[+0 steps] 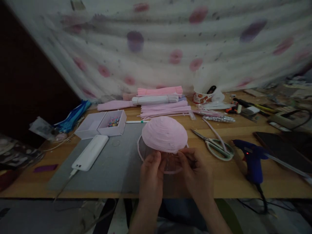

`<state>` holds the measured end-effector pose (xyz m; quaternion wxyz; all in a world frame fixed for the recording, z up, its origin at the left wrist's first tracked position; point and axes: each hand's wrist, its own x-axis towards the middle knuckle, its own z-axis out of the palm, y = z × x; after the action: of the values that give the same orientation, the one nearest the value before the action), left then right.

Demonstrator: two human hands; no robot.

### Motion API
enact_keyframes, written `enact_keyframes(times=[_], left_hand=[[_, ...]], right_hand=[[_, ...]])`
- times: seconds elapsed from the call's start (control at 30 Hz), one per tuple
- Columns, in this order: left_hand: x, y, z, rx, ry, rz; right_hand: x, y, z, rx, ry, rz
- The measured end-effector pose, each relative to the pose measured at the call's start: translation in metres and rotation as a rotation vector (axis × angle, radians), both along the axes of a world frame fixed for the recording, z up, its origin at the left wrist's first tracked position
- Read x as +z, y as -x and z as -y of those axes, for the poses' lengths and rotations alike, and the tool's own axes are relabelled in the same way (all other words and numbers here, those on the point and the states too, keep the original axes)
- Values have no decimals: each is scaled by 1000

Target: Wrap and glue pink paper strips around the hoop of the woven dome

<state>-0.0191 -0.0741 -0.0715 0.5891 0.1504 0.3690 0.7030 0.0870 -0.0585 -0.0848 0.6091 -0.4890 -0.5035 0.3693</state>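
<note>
A pale pink dome [164,133], ridged as if wound from fuzzy strips like pipe cleaners, tilts above the table in front of me. At its near edge, my left hand [151,172] pinches with thumb and fingers. My right hand [196,170] is closed on the same rim, just to the right, close to a small strip end. A thin pink strip [139,149] curves round below the dome and passes behind my fingers. My fingertips partly hide the underside.
Right of the dome lie scissors [214,146] and a blue glue gun [251,159] with a red light. A white power bank [91,152] rests on the grey mat [117,172]. Behind are a bead box [112,123], pink strip bundles [165,109] and a paper bowl [202,97].
</note>
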Motion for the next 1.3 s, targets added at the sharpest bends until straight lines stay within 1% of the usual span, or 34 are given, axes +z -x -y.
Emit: enact_keyframes(times=[0.13,0.23,0.33,0.4,0.57,0.73,0.9,1.07,1.2,1.3], left_hand=[[-10,-6,-2,15,21,81],[-19,-10,-2,39,59,94],[-23,-13,0,79,53,103],[-23,-14,2,85,36,113],[-21,-12,4,43,0,127],[-22,-13,2,53,-39,36],[-23,-15,2,67,-41,40],[-23,-14,4,57,-2,70],[-24,-13,5,74,5,79],[-24,-12,4,92,3,43]], right_hand=[[-6,-2,5,-13,1,44],[-11,-3,9,-26,6,89],[-14,-4,12,-47,20,112],[-14,-4,12,-41,31,101],[-12,-6,11,26,46,55],[-11,-7,14,37,48,72],[-14,-8,19,69,22,85],[-12,-8,21,104,18,55],[-10,-6,19,97,42,15],[-10,-4,17,92,52,6]])
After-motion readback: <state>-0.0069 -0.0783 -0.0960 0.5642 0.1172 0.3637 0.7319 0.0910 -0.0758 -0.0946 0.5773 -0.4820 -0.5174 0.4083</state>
